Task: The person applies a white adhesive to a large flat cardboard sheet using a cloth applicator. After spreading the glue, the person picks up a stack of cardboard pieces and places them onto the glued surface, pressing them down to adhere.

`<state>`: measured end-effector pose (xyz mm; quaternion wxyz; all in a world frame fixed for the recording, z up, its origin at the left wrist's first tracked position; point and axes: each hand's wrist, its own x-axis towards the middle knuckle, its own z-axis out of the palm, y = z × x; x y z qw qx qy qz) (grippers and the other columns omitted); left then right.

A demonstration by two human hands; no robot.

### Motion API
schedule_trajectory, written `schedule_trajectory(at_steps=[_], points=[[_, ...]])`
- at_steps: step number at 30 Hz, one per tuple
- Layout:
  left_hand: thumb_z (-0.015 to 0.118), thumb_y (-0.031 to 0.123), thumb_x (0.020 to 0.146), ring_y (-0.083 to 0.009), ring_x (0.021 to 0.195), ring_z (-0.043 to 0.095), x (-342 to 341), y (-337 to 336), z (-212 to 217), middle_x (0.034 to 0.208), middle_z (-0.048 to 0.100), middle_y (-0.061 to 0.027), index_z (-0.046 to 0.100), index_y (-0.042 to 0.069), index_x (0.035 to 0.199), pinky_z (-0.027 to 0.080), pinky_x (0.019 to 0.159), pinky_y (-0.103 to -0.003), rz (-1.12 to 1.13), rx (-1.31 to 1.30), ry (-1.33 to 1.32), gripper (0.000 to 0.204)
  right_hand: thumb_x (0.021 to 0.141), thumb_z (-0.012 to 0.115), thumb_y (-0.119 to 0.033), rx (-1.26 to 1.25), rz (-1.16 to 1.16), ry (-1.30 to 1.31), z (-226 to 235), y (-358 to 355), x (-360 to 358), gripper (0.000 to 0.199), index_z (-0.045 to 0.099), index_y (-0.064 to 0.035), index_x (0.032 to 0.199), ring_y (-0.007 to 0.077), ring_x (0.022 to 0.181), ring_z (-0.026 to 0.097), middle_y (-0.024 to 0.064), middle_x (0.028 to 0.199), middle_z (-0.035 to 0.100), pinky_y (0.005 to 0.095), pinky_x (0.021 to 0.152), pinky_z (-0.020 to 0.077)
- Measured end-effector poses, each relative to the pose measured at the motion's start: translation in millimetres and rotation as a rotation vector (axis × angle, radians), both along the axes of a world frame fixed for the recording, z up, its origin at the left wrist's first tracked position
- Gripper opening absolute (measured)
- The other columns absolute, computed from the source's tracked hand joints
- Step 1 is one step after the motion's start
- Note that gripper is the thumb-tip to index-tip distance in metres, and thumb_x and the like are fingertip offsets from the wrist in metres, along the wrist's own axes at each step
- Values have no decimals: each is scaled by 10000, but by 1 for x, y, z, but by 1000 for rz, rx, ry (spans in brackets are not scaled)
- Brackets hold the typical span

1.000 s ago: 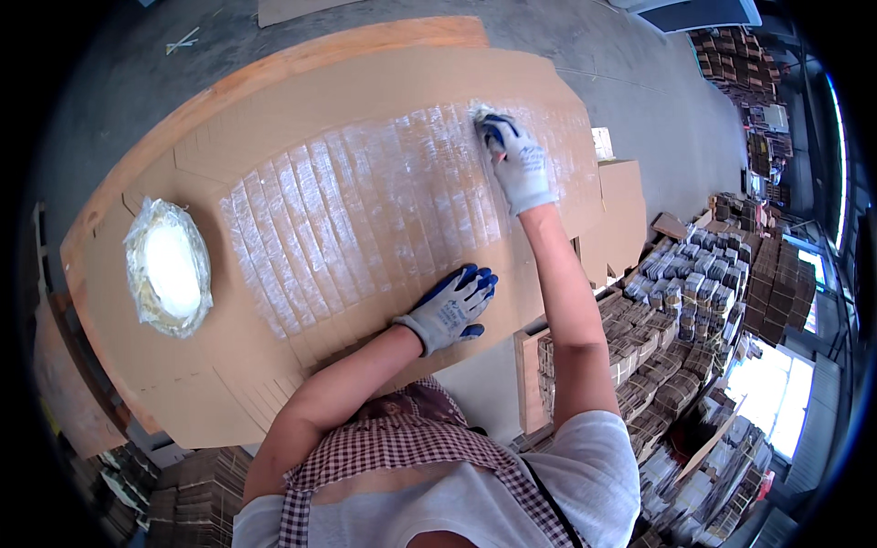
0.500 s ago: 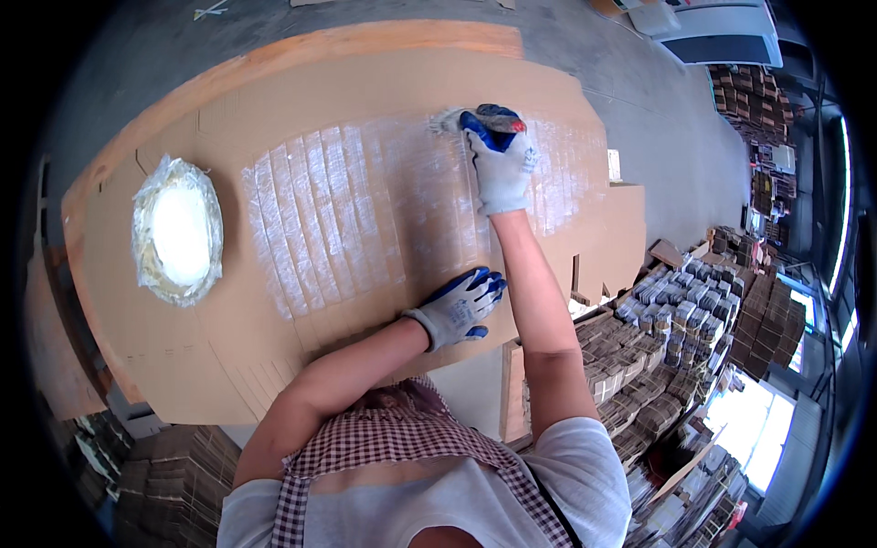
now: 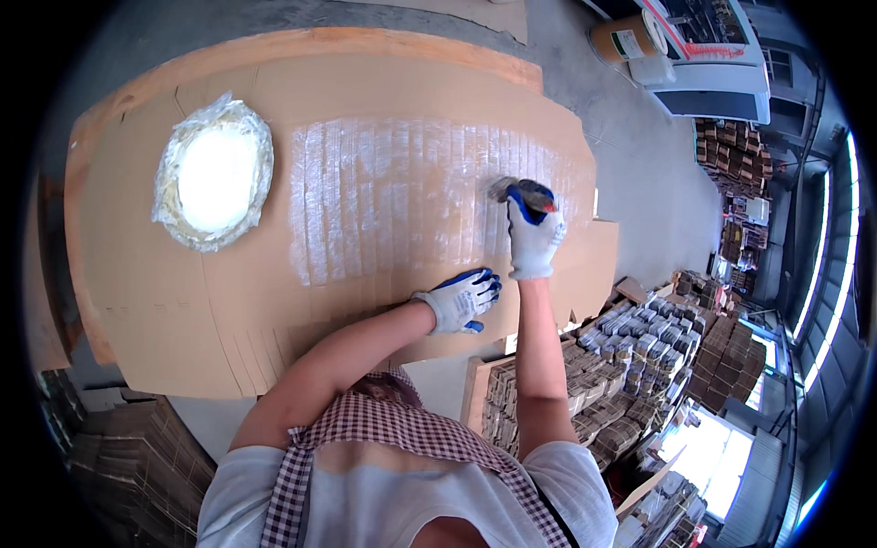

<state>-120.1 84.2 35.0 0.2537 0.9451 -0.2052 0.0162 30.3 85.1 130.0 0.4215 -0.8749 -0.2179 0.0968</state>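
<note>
A large brown cardboard sheet point(image 3: 151, 329) lies flat before me, its middle covered by a wet, whitish, streaked coating point(image 3: 352, 196). My right hand point(image 3: 534, 239), in a white glove with blue-coated fingers, is closed around a brush point(image 3: 500, 189). The bristles rest on the right part of the coated patch; most of the handle is hidden by the fingers. At the sheet's near edge, my left hand point(image 3: 459, 301) lies with fingers stretched out, holding nothing. A plastic-lined basin point(image 3: 166, 194) with bright white contents stands on the sheet at the far left.
Wooden boards point(image 3: 411, 40) show beneath the sheet's far edge. Tied cardboard bundles point(image 3: 607, 365) are stacked at the right, and more stacks point(image 3: 137, 466) stand at the lower left. A brown drum point(image 3: 614, 40) and a white machine point(image 3: 708, 91) stand at the far right.
My right hand has drawn the brush nearer to me over the coated patch. My left hand stays at the near edge. The whole view has shifted.
</note>
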Motion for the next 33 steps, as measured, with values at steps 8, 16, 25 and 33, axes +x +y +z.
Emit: schedule_trajectory(at_steps=[8, 16, 25, 33], points=[[563, 538, 911, -331, 1302, 485, -16, 8, 21, 1311, 586, -141, 637, 56, 1209, 281, 1171, -496, -149, -173, -280, 571, 816, 745, -69, -187, 2, -235, 21, -22, -38, 358, 640, -40, 1157, 253, 907, 691, 121, 1028, 689, 356, 792, 560], [618, 466, 909, -324, 1205, 575, -176, 114, 100, 1259, 635, -125, 653, 67, 1226, 389, 1102, -492, 186, -531, -370, 511, 960, 618, -92, 745, 8, 614, 48, 67, -120, 257, 607, 11, 1195, 221, 967, 671, 118, 1081, 656, 365, 823, 605], [373, 417, 1063, -242, 1451, 342, -303, 314, 59, 1585, 343, -150, 355, -25, 1500, 248, 1214, -337, 1753, -1072, -16, 622, 1023, 549, -281, 839, 178, 970, -53, 202, -162, 228, 628, -122, 1166, 157, 1039, 634, 16, 1111, 678, 285, 925, 499], [391, 433, 1058, -252, 1208, 566, -228, 353, 0, 1358, 587, -171, 542, 2, 1351, 433, 1041, -341, 1465, -1232, -38, 543, 966, 631, -387, 823, 478, 993, -82, 229, -131, 463, 554, -117, 1334, 263, 1308, 507, 112, 1422, 539, 441, 1142, 374]])
